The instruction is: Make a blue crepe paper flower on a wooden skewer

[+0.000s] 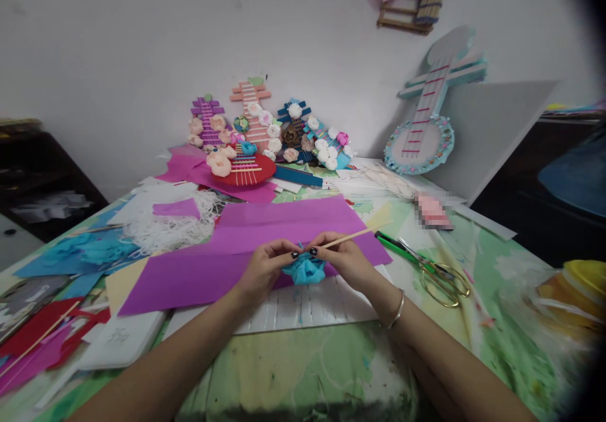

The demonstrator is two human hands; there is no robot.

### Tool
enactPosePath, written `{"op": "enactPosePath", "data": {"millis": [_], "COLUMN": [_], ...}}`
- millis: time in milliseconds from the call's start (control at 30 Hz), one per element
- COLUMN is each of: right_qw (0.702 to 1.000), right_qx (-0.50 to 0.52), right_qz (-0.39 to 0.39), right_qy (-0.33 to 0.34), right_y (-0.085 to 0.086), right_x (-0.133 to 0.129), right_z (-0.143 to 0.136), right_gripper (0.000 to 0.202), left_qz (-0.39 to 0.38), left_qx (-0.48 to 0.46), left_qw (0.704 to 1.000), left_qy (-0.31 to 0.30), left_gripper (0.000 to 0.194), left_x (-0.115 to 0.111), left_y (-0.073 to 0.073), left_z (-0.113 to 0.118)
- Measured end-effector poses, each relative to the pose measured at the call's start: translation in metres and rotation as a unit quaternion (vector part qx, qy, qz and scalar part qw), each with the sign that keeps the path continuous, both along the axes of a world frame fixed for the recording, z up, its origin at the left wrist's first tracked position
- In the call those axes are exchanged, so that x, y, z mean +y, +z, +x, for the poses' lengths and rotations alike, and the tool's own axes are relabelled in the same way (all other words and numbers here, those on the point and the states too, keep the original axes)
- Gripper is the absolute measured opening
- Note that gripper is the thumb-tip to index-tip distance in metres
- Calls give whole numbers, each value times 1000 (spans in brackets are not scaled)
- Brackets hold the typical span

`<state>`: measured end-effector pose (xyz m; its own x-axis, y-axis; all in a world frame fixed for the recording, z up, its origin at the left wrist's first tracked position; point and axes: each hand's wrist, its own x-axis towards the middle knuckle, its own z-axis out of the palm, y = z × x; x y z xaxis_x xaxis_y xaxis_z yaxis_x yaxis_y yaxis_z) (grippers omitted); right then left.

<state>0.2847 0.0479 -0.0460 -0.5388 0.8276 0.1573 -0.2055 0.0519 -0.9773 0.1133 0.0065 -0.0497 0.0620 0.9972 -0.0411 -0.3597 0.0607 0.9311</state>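
Observation:
Between my hands is a blue crepe-paper flower [305,269], its petals hanging downward. My left hand [267,263] pinches its gathered base from the left with thumb and fingertips. From the other side, my right hand [341,261] pinches the same base. A thin wooden stick [355,235] also rests in the right hand's fingers and points up to the right. Under the hands lie purple sheets [189,277] and a white board [284,314] with lines along it.
Gold-handled scissors [442,280] and a green cutter [398,247] lie to the right, near a yellow-lidded jar [577,295]. Leftward are white paper shreds [156,226], blue crepe paper [89,248] and a white box [125,340]. Decorated instrument models [255,122] stand along the wall.

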Motion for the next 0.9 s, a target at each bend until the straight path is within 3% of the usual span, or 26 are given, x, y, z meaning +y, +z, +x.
{"op": "enactPosePath", "data": {"millis": [167,600,900], "right_qw": [1000,1000,1000], "right_qx": [6,12,21], "right_qz": [-6,-15,-8], "right_qy": [6,6,18], "right_y": [-1,-7,-8], "right_x": [1,4,1], "right_z": [1,-1,-1], "right_gripper": [13,15,17], "left_qz": [-25,12,-31], "left_qx": [-19,5,-4], "left_qw": [999,1000,999], "left_qy": [-7,-14,-34], "left_gripper": [16,19,14], "left_x": [-2,2,-3], "left_y": [3,1,10], "left_z": [1,0,3]}}
